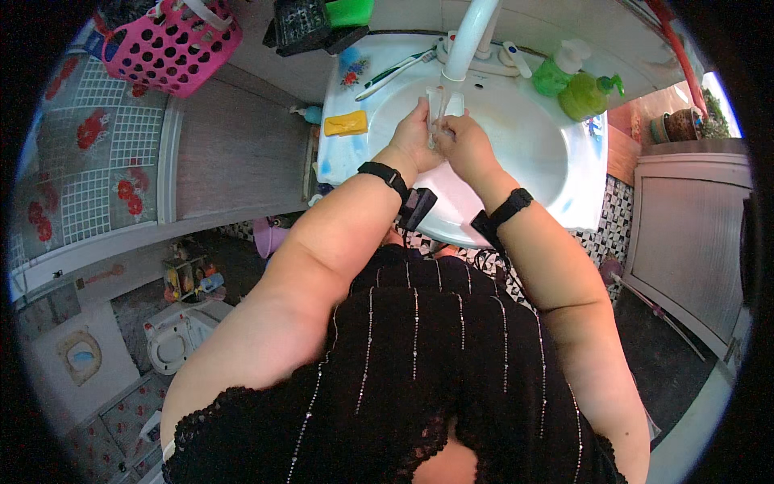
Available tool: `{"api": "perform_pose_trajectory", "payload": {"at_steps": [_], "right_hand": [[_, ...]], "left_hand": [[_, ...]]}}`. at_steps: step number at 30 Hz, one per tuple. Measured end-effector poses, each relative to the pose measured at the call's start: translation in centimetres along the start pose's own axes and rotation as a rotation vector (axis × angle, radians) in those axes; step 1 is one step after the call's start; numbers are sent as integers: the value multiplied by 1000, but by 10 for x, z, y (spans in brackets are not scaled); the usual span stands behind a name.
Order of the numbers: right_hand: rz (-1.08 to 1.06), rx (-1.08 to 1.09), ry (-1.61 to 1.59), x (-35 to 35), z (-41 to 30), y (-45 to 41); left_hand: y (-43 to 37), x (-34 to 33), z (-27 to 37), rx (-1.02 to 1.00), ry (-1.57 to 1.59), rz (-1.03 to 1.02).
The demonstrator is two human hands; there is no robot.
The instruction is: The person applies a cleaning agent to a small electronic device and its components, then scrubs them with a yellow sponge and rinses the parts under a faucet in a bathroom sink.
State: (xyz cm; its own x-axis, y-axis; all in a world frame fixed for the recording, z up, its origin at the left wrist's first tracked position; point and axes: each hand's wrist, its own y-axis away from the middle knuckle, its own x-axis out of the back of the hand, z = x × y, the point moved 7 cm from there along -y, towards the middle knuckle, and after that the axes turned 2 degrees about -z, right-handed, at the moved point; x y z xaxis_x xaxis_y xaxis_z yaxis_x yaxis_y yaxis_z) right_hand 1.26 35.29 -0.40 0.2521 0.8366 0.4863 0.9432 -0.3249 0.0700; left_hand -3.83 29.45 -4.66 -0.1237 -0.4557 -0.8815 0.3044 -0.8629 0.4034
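Note:
Both hands are together over the white washbasin [526,142], just under the spout of the tall white faucet [468,45]. A small clear plastic piece [433,100] sticks up between them; its exact kind is hard to make out. My left hand [417,139] holds it from the left side, thumb pointing up. On the right, my right hand [468,142] has its fingers curled against the same piece. What looks like a thin stream of water falls from the spout onto it. The lower part of the piece is hidden by my fingers.
Toothbrushes [396,74] and a yellow soap bar or sponge [346,123] lie on the basin's left rim. Green pump bottles [583,97] stand at its right. A pink perforated basket [172,45] is at upper left, a toilet [172,348] lower left, a paneled door [689,242] right.

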Motion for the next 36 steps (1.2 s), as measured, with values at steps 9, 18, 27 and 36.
{"api": "perform_pose_trajectory", "payload": {"at_steps": [9, 18, 27, 36], "right_hand": [[-125, 463, 471, 11, -9, 9], [6, 136, 206, 1, -7, 4], [-9, 16, 339, 18, 4, 5], [-238, 169, 619, 9, -7, 10]], "left_hand": [[10, -1, -4, -50, -58, 200], [-4, -3, 0, -53, -115, 77], [2, 5, -3, -84, -82, 136], [1, 17, -9, -25, -49, 123]]}}
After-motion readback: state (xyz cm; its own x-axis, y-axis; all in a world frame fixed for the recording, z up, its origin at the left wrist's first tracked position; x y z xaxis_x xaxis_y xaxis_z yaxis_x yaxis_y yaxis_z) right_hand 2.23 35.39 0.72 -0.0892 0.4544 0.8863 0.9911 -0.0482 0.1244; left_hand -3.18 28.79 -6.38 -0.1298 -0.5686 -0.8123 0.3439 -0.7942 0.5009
